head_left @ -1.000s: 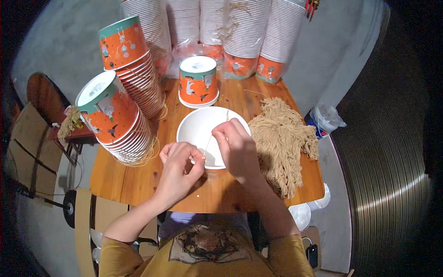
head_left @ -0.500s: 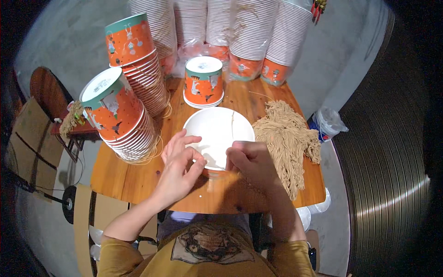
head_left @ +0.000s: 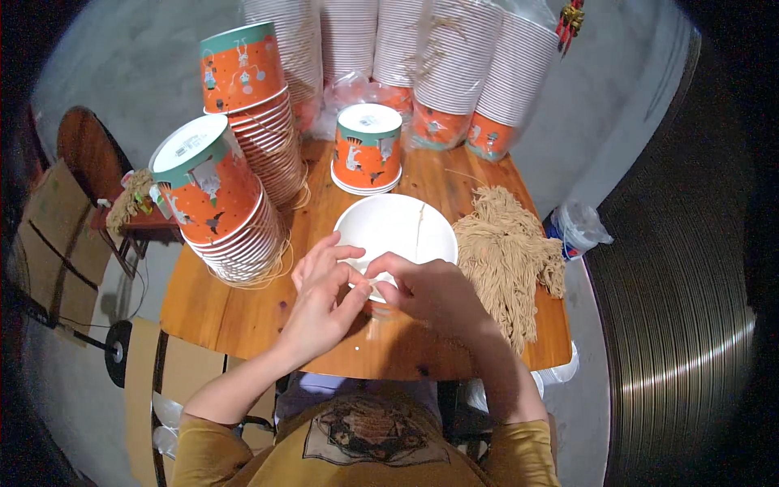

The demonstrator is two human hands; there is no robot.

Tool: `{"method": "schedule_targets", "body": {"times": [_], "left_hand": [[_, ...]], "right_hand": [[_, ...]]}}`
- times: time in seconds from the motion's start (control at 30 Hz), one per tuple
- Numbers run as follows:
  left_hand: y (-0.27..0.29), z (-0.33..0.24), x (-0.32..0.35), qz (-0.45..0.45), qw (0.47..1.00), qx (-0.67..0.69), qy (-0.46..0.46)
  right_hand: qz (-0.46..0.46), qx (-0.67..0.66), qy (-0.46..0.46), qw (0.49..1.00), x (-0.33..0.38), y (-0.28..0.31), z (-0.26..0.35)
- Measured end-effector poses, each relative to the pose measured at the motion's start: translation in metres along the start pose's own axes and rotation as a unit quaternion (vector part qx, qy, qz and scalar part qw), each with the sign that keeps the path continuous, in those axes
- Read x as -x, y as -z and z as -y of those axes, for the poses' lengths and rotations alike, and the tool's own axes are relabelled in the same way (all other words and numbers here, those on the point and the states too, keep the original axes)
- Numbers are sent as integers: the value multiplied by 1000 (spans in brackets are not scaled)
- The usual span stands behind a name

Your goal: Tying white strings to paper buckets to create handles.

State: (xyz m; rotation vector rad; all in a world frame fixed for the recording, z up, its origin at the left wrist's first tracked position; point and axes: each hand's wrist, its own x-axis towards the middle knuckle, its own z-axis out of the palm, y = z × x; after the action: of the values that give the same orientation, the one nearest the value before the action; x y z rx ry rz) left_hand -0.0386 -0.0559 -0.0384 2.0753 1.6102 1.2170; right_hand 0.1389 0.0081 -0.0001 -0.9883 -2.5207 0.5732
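We see left hand (head_left: 320, 304) and right hand (head_left: 430, 294) meet at near rim of white bowl (head_left: 396, 231); both pinch thin string (head_left: 419, 226) running away across bowl; hands equally near.

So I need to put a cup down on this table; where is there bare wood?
Bare wood shows at the near left corner of the table, between the leaning cup stack and the left hand. The back is crowded with cup stacks; the string pile fills the right, the white bowl the middle.
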Motion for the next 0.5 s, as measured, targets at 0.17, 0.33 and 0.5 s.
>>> {"method": "schedule_targets", "body": {"times": [0.17, 0.33, 0.5], "left_hand": [[0, 0, 0, 1, 1000, 2, -6], [0, 1, 2, 10, 1000, 7, -8], [-4, 5, -2, 9, 999, 25, -20]], "right_hand": [[-13, 35, 14, 999, 0, -7, 1], [5, 90, 30, 995, -1, -13, 11], [-47, 54, 61, 996, 6, -18, 6]]}}
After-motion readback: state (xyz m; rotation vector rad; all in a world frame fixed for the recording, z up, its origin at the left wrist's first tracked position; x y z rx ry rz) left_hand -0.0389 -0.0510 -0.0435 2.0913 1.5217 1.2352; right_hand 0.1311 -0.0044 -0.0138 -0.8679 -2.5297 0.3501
